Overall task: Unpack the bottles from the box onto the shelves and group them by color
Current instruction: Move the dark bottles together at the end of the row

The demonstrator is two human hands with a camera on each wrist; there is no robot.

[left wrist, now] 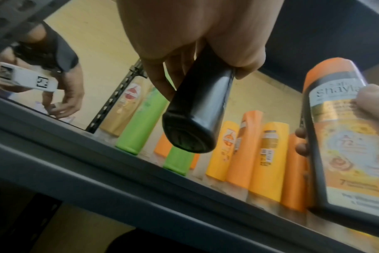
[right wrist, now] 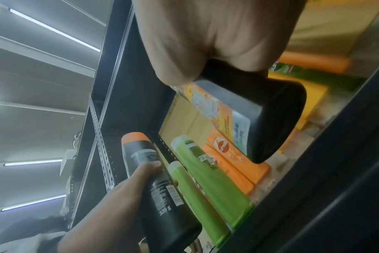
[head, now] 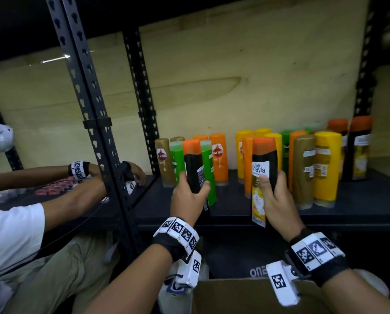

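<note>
The left hand [head: 188, 198] holds a black bottle [head: 194, 168] with an orange cap upright, fingers [head: 205, 186] wrapped round its lower body, in front of the green bottles [head: 208, 171] on the shelf [head: 234, 215]. From the left wrist view its base hangs clear above the shelf edge. The right hand [head: 277, 203] holds a 2nd black bottle [head: 263, 171], also orange-capped, with its white and yellow label facing the camera; the thumb [head: 265, 183] lies across the label and the fingers curl round the far side. It too is held above the shelf front, near the orange bottles [head: 220, 157]. Behind stand yellow bottles [head: 326, 166], gold ones [head: 302, 171] and 2 more black bottles [head: 359, 150] at the far right. A box [head: 246, 295] sits below, between the wrists. Another person [head: 15, 234] in a white shirt works at the next shelf bay on the left.
</note>
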